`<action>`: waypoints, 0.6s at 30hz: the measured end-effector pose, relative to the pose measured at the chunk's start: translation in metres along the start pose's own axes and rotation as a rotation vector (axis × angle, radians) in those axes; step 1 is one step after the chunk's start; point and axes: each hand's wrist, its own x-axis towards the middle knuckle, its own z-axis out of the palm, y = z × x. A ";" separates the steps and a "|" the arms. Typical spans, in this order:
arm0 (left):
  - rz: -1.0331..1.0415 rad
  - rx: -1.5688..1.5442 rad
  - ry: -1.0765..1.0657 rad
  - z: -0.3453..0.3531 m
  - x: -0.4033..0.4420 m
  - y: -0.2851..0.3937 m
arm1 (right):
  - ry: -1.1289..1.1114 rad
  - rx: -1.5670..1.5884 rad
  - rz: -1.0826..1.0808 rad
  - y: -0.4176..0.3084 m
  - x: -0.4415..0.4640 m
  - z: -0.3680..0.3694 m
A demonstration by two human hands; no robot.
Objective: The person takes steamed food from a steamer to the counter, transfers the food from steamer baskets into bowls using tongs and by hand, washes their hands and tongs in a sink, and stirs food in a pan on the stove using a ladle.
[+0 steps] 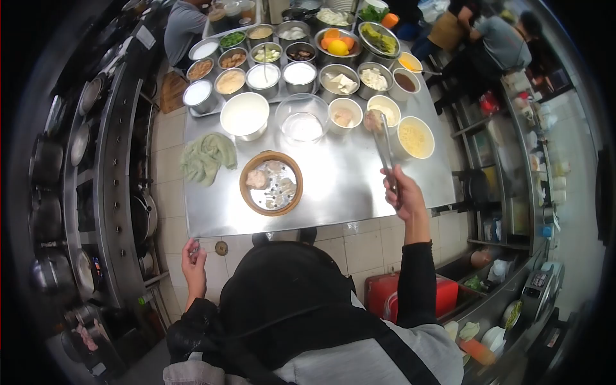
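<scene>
My right hand (404, 191) is closed around metal tongs (385, 151) over the right part of the steel table. Between the tongs' tips is a pinkish lump of food (373, 120), beside a white tub of pale contents (387, 111). My left hand (194, 256) hangs just off the table's near left edge with its fingers curled; whether it holds anything is not clear. On the table, a round bamboo steamer (243, 192) with a perforated base has a pink lump (257, 179) and smaller pale pieces inside. A green cloth (208, 158) lies left of it.
Metal bowls and tubs of ingredients crowd the back of the table (218, 221), among them a large white tub (245, 115) and a clear bowl (302, 126). Shelves line both sides. A red box (410, 295) stands low at right. Other people are beyond the table.
</scene>
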 end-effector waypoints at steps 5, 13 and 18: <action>-0.013 -0.028 -0.003 -0.010 0.000 -0.013 | 0.312 -0.826 -0.448 -0.015 0.037 0.030; 0.085 -0.074 -0.028 -0.016 0.012 -0.027 | 0.616 -1.375 -0.832 0.001 0.061 0.052; 0.083 -0.148 -0.363 0.035 0.041 0.038 | 0.208 -0.761 -0.248 -0.025 0.001 0.105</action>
